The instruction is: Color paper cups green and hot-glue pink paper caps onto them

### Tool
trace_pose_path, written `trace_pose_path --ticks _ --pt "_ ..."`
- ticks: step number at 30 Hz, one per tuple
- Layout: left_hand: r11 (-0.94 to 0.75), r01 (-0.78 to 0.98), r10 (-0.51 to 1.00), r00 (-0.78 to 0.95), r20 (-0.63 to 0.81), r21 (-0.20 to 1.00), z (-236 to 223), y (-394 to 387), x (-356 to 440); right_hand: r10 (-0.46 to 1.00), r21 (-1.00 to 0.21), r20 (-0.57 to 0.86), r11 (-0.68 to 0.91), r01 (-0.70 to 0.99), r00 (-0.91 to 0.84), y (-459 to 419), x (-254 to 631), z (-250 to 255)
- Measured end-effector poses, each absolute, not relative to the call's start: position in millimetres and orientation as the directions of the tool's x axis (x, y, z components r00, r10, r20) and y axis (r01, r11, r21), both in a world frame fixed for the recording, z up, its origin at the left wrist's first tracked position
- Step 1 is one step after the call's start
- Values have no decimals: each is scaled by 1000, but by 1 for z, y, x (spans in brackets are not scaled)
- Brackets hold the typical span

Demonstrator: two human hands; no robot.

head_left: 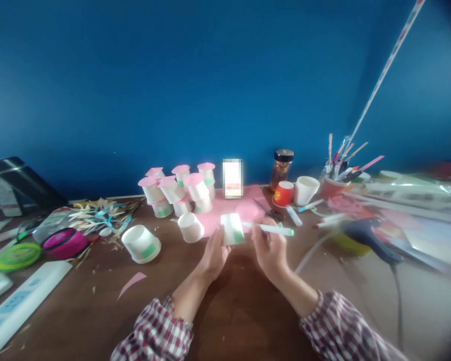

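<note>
My left hand (214, 256) is closed around the side of a white paper cup (232, 226) marked with a green patch. Just right of the cup, my right hand (269, 245) grips a white marker pen (274, 229) with a pale green end; its other end points toward the cup. On the desk to the left, another paper cup (190, 228) rests near my left hand. Farther left lies a white cup with a green patch (139, 244). Behind them, several paper-cup stacks (196, 193) carry pink paper tops. Pink paper (225, 200) lies under and behind the held cup.
Scissors (272, 214), a marker cap (293, 216), a red cup (283, 194), a white cup (307, 190) and a jar (282, 168) stand or lie at the back right. A glue gun (372, 238) with its cord is at right. Wood scraps (101, 215) and a power strip (30, 306) occupy the left.
</note>
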State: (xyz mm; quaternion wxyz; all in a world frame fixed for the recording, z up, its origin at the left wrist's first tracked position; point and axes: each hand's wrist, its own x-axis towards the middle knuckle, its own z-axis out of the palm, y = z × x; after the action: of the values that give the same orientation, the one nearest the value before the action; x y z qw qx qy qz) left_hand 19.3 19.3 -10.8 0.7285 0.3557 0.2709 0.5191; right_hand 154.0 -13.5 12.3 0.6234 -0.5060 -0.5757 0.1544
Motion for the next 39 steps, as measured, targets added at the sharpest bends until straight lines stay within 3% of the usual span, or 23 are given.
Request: trace_pose_path --ticks 14,39 --pt "150 -491 956 295 2 858 -10 17 20 773 -743 601 444 501 206 -15 153 13" --pt "156 -521 960 279 -6 839 0 12 20 797 -757 572 421 499 195 -15 152 12"
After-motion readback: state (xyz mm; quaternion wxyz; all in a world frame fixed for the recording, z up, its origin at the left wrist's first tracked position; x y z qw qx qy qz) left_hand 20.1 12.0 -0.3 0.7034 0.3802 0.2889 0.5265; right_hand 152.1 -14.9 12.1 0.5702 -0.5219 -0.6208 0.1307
